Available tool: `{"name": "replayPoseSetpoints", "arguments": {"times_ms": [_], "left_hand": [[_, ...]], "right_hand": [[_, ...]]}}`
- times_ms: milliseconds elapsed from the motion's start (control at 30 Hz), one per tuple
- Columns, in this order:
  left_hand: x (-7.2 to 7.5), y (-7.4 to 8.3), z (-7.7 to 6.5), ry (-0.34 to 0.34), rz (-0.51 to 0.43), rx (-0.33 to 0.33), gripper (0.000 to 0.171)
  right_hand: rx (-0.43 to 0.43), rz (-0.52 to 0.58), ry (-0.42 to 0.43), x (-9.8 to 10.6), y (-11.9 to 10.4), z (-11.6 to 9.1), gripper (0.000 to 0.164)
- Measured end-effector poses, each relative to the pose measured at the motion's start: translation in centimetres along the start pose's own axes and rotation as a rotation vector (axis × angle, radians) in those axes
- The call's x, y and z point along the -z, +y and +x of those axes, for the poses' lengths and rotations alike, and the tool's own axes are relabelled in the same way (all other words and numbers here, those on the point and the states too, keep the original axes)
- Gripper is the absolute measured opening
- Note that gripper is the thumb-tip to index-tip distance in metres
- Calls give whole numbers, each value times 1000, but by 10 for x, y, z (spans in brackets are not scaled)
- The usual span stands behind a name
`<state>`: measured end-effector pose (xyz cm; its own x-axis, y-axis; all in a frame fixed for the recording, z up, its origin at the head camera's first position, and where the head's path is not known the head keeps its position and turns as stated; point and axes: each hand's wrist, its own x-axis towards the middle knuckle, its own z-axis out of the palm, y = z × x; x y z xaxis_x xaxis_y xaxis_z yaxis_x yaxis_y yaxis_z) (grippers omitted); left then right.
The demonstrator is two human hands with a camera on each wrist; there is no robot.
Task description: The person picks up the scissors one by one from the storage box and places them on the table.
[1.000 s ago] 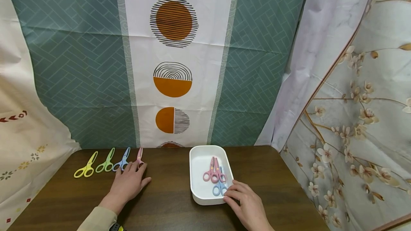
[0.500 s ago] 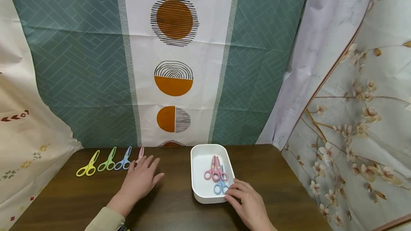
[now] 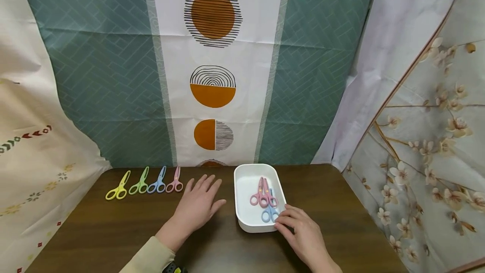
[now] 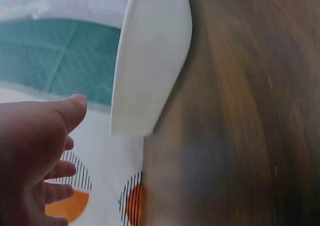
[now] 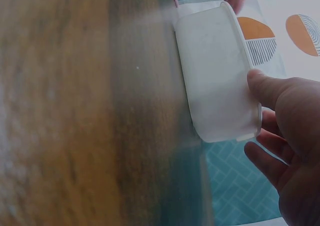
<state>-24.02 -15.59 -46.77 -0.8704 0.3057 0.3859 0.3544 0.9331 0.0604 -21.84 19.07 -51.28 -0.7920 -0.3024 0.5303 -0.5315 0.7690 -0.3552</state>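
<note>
My left hand (image 3: 198,203), fingers spread and holding nothing, is over the table between a pink pair of scissors (image 3: 176,179) and a white plastic box (image 3: 244,186). Thumb and fingers of my right hand (image 3: 305,235) pinch the box's near right corner at the rim. Inside the box lie pink scissors (image 3: 260,189) partly on top of blue scissors (image 3: 270,210). To the left of the pink pair, blue scissors (image 3: 161,180), green scissors (image 3: 142,180) and yellow scissors (image 3: 122,183) form a row, blades pointing away. The left wrist view shows the box's side (image 4: 150,60) beyond my thumb.
A dark wooden table (image 3: 113,231) carries everything. Directly behind its far edge hangs a green and white curtain (image 3: 303,96). Floral cloth (image 3: 424,172) borders the right side, and cream cloth (image 3: 45,146) borders the left.
My left hand has moved right, off the blue and pink scissors, leaving the pink pair in full view. The right hand stays at the box corner. The head view has shifted slightly.
</note>
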Motion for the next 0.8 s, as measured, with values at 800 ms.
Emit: {"name": "replayPoseSetpoints", "arguments": {"times_ms": [800], "left_hand": [[-4,74,20,-105,60,-126,65]], "right_hand": [[73,-16,52,3,2,2,16]]}}
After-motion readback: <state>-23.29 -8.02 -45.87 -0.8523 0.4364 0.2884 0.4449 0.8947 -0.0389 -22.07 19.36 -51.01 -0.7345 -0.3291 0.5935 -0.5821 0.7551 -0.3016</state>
